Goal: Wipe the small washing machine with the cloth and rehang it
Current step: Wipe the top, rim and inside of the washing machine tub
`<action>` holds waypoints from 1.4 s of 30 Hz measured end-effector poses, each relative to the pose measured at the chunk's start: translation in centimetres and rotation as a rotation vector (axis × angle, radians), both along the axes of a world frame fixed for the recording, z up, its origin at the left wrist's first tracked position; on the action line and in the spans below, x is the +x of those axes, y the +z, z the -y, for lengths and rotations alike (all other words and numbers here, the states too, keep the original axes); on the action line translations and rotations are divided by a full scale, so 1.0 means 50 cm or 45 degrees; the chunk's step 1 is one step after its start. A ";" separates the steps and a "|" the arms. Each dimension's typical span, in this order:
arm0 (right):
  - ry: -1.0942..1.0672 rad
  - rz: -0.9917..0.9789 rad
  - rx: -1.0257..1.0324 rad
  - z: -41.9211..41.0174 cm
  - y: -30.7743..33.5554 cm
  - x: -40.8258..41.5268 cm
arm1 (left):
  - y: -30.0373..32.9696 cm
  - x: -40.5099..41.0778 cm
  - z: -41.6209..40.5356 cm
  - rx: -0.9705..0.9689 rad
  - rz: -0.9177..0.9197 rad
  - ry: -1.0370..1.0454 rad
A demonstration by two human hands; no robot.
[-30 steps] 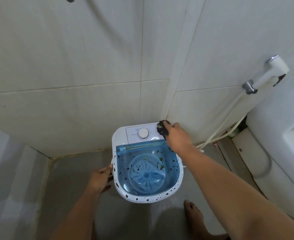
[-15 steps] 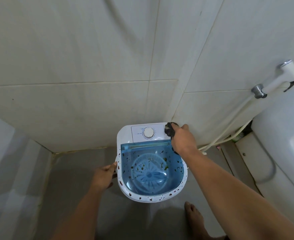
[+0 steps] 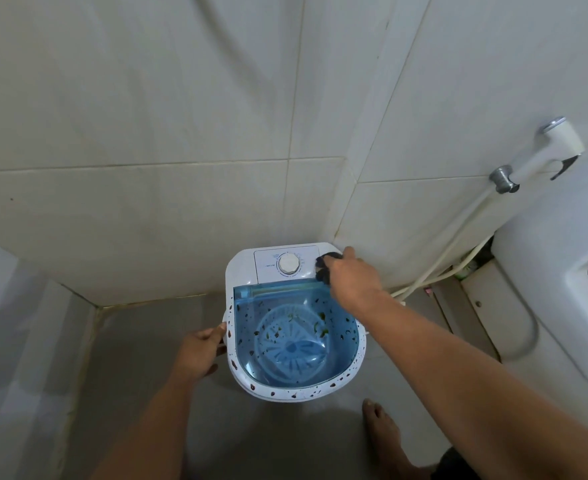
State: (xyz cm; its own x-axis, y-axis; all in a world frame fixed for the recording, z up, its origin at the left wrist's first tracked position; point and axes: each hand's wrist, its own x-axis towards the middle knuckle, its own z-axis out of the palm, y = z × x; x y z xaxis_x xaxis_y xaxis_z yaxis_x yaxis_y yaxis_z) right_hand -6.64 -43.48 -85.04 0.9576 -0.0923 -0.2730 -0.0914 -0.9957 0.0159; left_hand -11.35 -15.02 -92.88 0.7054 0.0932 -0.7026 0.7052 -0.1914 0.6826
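A small white washer (image 3: 242, 271) stands on the grey floor (image 3: 140, 341) in the corner of a tiled room, its back to the wall tiles (image 3: 147, 133). Its blue translucent lid (image 3: 296, 334) is closed and flecked with dark spots, as is the white rim around it; a ribbed disc shows through the lid. On the white panel behind the lid sits a round dial (image 3: 288, 264). The right hand (image 3: 353, 278) is closed around a dark cloth (image 3: 323, 268), which is pressed on the panel's rear right corner, just beside the dial. The left hand (image 3: 199, 351) grips the washer's left side, fingers curled against the rim. A bare foot (image 3: 384, 431) rests on the floor near the front right of the washer. To the right, a white sprayer (image 3: 541, 154) hangs on the wall, its hose (image 3: 458, 233) running down toward the floor beside a white fixture (image 3: 545, 289).
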 end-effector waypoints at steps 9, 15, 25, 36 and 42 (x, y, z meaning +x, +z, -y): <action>0.186 -0.253 -0.101 -0.038 0.022 0.012 | 0.008 0.004 -0.005 0.004 -0.019 -0.030; 0.033 -0.358 -0.109 -0.059 0.037 0.046 | 0.006 0.000 -0.005 -0.009 -0.021 -0.009; -0.021 -0.242 -0.084 -0.017 0.071 0.099 | 0.011 0.000 -0.010 -0.007 -0.014 -0.021; 0.240 -0.111 0.155 -0.045 -0.027 -0.018 | 0.005 0.005 -0.011 -0.036 -0.051 0.002; -0.119 0.063 0.523 0.095 0.065 0.052 | 0.004 0.005 -0.009 -0.001 -0.063 -0.026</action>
